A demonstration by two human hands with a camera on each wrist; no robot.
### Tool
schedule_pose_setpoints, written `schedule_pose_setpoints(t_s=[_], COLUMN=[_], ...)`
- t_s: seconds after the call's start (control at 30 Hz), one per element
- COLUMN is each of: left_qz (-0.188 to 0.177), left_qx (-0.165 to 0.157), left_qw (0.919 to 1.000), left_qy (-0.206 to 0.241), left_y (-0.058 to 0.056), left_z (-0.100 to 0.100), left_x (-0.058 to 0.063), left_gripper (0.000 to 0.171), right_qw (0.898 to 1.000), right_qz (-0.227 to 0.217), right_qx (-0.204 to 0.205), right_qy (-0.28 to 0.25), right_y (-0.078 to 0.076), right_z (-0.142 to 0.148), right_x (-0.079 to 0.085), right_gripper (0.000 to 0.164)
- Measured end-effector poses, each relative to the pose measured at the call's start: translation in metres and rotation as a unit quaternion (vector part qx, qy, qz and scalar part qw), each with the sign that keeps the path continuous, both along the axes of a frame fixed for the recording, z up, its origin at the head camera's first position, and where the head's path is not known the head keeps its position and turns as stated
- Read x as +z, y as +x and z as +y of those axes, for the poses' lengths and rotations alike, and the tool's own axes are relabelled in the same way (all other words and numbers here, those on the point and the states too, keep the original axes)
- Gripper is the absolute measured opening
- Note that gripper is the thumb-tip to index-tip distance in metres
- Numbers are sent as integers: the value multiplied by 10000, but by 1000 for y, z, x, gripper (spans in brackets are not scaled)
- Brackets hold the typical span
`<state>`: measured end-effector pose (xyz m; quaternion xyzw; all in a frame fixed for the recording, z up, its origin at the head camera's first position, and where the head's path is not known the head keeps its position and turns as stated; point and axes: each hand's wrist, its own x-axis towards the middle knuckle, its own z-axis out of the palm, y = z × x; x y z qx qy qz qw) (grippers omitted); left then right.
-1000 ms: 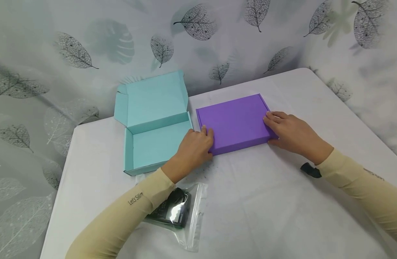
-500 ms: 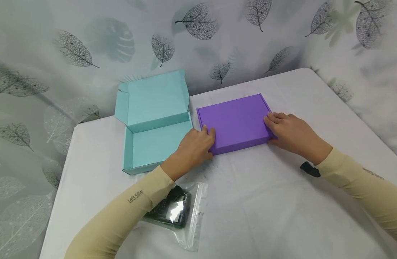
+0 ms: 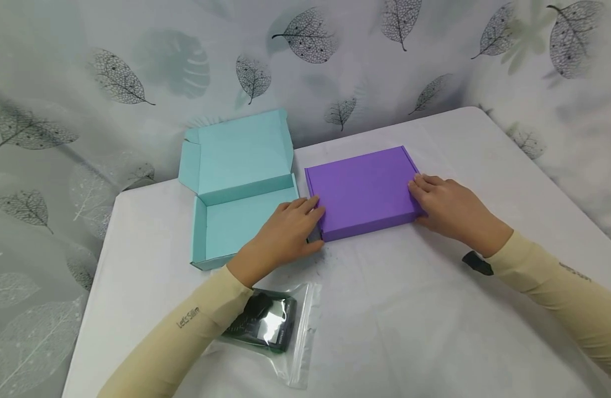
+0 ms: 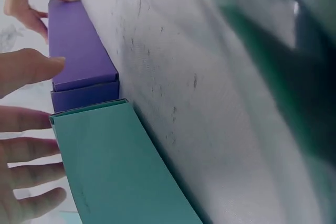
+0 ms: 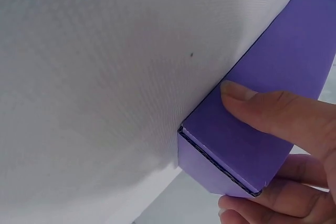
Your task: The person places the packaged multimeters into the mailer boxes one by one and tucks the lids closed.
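I see a flat, rectangular, purple cardboard box (image 3: 363, 192), its lid down and a dark seam showing along its end (the top looks smooth and plain). It lies flat between the person's two hands, ahead of both wrists. The right hand (image 3: 449, 207) grips its right end, thumb on the front face and fingers round the corner. The left hand (image 3: 287, 229) has its fingers extended and spread at the box's left edge; I cannot tell whether they touch it.

Under and beyond the left hand, I have an open, pale-teal cardboard box (image 3: 240, 221) with its lid raised, just beside the purple one. Nearer me, by the left sleeve, lies a clear plastic zip bag (image 3: 299, 359) holding a black device (image 3: 277, 326). A small dark piece (image 3: 478, 263) sits beside the right cuff. Past the hands, the white-clothed table (image 3: 410, 320) ends near a grey leaf-patterned curtain (image 3: 335, 72); its cloth stretches nearer me between the forearms.
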<state>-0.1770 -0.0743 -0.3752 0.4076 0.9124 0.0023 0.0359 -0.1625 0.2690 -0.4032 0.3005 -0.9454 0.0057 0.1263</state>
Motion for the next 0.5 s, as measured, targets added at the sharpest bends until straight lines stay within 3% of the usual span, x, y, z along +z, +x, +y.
schedule_pose_setpoints(t_s=[0.3,0.5], left_qz=[82,-123], left_qx=[-53,344], left_qw=[9996,9976], left_qy=[254,593], left_y=[6,7], left_z=[-11,-26], left_x=[4,14], left_gripper=[63,61], right_qw=[9999,9994], right_qz=[20,-282], right_qx=[-66,-175], right_qy=[121,75], right_y=[1,4], right_z=[-1,-1], right_x=[-1,5], right_gripper=[77,75])
